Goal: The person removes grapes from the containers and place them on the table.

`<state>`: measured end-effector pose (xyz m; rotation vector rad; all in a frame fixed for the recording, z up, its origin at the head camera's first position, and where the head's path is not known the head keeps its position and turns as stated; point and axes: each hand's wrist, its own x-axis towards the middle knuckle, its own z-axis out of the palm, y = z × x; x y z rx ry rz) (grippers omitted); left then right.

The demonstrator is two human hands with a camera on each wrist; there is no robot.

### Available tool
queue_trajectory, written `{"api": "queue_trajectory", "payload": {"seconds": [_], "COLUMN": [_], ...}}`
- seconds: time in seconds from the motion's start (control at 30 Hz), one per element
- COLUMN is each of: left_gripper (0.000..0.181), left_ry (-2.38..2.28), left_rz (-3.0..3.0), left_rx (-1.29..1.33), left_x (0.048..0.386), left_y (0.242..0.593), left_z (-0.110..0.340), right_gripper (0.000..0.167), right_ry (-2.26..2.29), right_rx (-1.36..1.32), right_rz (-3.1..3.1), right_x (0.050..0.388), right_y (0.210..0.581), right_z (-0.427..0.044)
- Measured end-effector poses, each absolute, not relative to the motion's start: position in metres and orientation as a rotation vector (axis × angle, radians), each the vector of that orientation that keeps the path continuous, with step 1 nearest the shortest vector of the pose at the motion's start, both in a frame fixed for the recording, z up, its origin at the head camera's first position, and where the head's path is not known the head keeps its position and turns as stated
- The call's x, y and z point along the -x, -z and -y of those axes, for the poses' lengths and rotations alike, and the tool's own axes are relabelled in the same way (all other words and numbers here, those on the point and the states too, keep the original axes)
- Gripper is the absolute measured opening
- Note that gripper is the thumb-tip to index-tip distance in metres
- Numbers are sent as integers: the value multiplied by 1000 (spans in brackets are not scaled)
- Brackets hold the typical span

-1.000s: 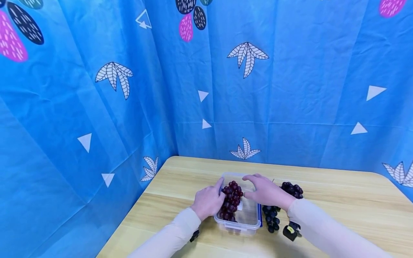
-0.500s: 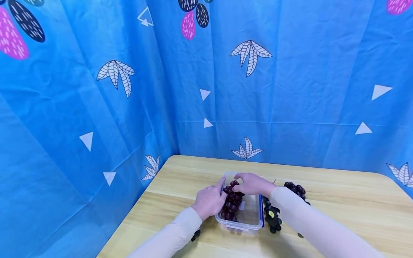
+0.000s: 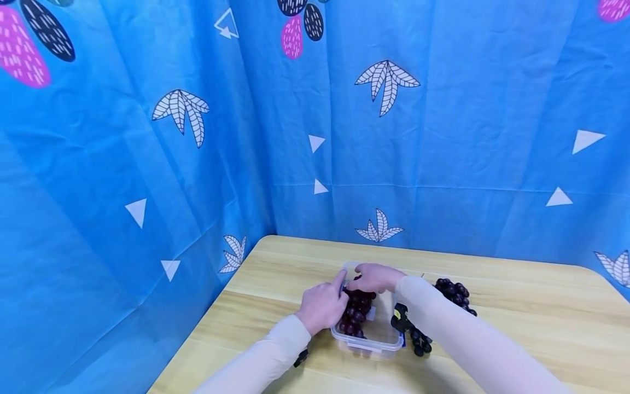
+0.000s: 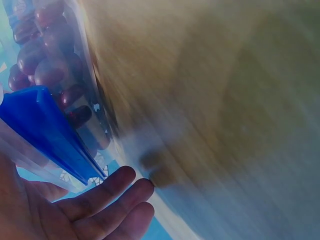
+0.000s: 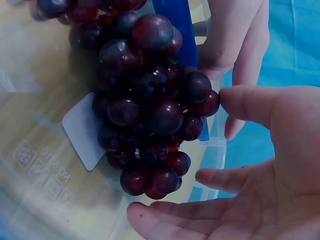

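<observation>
Inside the clear plastic box (image 3: 371,346), a bunch of red grapes (image 3: 355,318) lies along the left wall. My right hand (image 3: 376,277) reaches over the bunch's far end with fingers spread. In the right wrist view, one fingertip of the right hand (image 5: 280,165) meets a grape at the side, while the other fingers stay apart below the bunch. My left hand (image 3: 322,306) rests at the box's left rim, index finger straight along it. Seen from the left wrist, loosely extended fingers (image 4: 100,215) lie beside a blue latch flap (image 4: 47,130); the left thumb is hidden there.
Two bunches of dark grapes lie right of the box: a black bunch (image 3: 420,343) close by, partly hidden by the right wrist camera (image 3: 401,317), and a purple bunch (image 3: 455,294) farther back. A blue curtain (image 3: 374,137) hangs behind the wooden table (image 3: 521,295).
My right hand has moved left from the box's right side to over the red grapes' far end. My left hand keeps its place at the left rim. The head view has shifted slightly.
</observation>
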<state>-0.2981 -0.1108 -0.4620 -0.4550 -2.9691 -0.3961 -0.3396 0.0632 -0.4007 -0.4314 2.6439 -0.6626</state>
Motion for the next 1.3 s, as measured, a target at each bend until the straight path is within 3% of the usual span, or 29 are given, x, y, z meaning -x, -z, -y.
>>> {"api": "queue_trajectory", "payload": {"seconds": [0.3,0.7,1.3], "left_gripper": [58,59,60], "left_ry": [370,347,352], "left_rz": [2949,2952,2960], "left_rx": [467,471,460], "left_x": [298,299,299], "left_y": [460,460,461], "left_z": [110,108,108], "right_gripper": [72,48,27], "right_ry": [676,812,786], "right_rx": [356,332,343], "right_rz": [-2555,-2479,-2551], "right_x": [350,353,355], "right_y": [406,409,412], "right_z": [-61,-58,-62]}}
